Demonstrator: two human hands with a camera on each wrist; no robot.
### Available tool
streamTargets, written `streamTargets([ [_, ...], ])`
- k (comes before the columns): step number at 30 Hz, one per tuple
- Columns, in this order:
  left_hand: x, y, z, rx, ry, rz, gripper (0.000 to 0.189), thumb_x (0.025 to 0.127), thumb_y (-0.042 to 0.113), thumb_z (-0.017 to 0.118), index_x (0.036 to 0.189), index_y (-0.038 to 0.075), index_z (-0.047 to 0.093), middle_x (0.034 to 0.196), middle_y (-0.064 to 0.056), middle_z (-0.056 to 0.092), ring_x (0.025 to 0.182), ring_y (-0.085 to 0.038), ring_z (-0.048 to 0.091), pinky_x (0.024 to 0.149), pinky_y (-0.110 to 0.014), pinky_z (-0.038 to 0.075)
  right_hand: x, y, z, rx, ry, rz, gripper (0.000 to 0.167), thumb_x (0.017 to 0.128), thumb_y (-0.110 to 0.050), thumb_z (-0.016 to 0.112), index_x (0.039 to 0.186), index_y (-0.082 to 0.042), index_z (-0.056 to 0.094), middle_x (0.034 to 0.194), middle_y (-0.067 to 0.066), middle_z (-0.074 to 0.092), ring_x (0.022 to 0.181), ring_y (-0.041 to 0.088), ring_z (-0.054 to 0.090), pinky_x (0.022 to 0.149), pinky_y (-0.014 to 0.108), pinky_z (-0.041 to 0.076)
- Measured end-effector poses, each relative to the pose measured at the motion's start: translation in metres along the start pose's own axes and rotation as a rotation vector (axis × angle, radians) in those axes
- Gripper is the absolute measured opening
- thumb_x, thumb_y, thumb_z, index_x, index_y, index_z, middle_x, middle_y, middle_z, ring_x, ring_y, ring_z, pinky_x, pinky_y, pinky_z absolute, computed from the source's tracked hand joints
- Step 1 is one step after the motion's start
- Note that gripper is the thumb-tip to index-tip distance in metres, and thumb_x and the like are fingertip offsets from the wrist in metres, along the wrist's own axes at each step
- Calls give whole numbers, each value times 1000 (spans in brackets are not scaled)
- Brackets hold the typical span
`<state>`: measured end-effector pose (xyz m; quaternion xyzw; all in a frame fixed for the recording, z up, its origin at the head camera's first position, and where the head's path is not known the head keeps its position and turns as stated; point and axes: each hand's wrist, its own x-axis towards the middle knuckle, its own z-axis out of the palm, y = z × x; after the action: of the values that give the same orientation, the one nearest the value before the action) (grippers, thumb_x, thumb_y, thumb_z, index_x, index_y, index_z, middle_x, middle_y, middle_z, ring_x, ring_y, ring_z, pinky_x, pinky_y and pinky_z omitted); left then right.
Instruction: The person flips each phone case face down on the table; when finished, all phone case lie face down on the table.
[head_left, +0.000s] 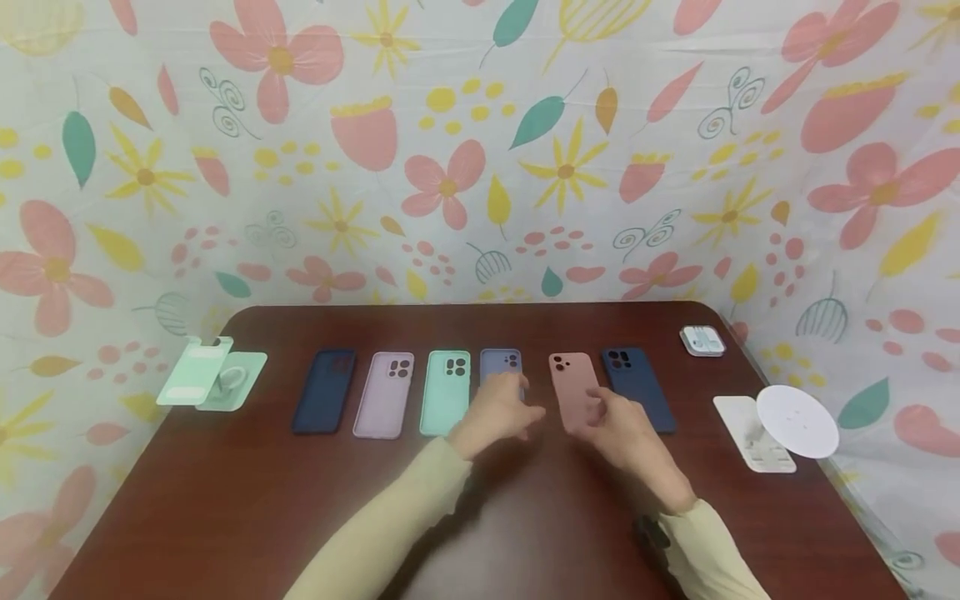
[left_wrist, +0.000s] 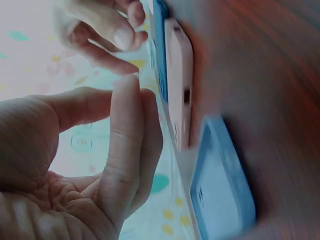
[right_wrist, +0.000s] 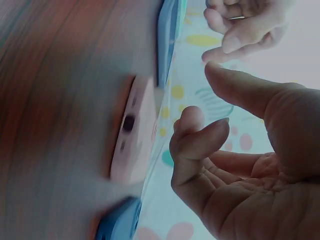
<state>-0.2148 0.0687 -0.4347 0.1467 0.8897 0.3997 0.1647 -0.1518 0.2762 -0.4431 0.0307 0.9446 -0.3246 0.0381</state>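
Left grip [head_left: 498, 414] is hovering near periwinkle case [head_left: 491, 362] | right grip [head_left: 628, 431] is hovering near pink case [head_left: 573, 387] — both loosely curved, empty

no text, label, brand, number or sign can be read on the row of phone cases [head_left: 446, 396], the green stand [head_left: 193, 371], the white stand [head_left: 797, 422], the small white box [head_left: 702, 341] or the floral cloth [head_left: 465, 92].
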Motion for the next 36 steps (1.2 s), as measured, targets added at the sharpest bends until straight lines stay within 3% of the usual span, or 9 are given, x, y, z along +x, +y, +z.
streamTargets([
  [3,-2,-13,-14,50,23,17,62,95,17,83,146,-7,59,66,-5,75,53,-14,74,101,-41,64,0,-11,8,37,-17,3,78,93,-33,86,154,4,53,106,14,77,92,21,72,76,39,60],
  [5,-3,-21,-22,72,32,27,67,91,16,83,148,-9,57,65,-4,73,54,-17,76,93,-41,67,2,-17,13,46,-23,0,78,93,-32,87,154,4,53,95,11,76,83,18,70,72,35,57],
  [8,-2,-30,-33,96,30,17,70,87,16,83,146,-11,57,72,-8,75,56,-21,77,79,-39,67,5,-25,22,45,-38,-10,69,91,-27,87,145,6,60,80,5,73,74,15,64,68,31,52],
  [11,0,-36,-39,126,12,-11,65,86,18,86,138,-11,59,86,-14,77,55,-21,77,75,-36,64,9,-32,32,39,-63,-25,70,91,-24,88,144,10,59,76,3,71,70,14,63,66,30,52],
  [13,1,-39,-40,150,-8,-30,56,85,19,88,127,-9,64,86,-14,77,54,-20,76,76,-32,63,12,-35,38,27,-79,-23,74,91,-24,88,147,11,55,79,2,72,71,13,63,66,30,52],
  [14,8,-48,-37,173,-11,-26,52,85,23,90,121,-6,66,83,-11,78,54,-17,75,77,-30,62,13,-37,42,22,-83,-25,82,91,-25,88,153,12,49,81,3,72,72,13,63,66,30,52],
  [18,12,-53,-35,169,-49,-59,42,84,23,92,107,-3,68,67,-7,74,53,-17,75,74,-30,61,18,-42,53,20,-96,-16,86,90,-23,88,155,13,45,81,4,72,71,14,64,65,30,52],
  [27,40,-76,-22,210,-75,-89,47,81,23,94,112,-4,72,73,-8,77,51,-15,74,71,-27,60,34,-32,73,24,-91,-34,77,88,-18,89,147,14,52,77,5,66,65,17,61,59,29,50],
  [36,54,-89,-13,236,-67,-75,42,78,24,96,104,-2,75,61,-3,74,48,-12,73,69,-22,60,65,-8,96,-96,-64,-27,72,86,-22,92,141,9,61,88,8,70,74,20,62,69,32,54],
])
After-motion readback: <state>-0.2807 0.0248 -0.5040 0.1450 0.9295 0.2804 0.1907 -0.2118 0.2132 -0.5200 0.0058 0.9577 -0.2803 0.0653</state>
